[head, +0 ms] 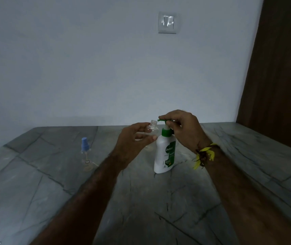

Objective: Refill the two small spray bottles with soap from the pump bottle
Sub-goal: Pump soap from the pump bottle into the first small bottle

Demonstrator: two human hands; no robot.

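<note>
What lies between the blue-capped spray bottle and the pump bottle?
In the head view, the left hand holding the uncapped spray bottle lies between blue-capped bottle and pump bottle.

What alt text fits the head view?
The left hand holds an uncapped clear bottle beside the nozzle of a white pump bottle, whose green pump the right hand grips. A capped spray bottle stands left on the grey table.
</note>
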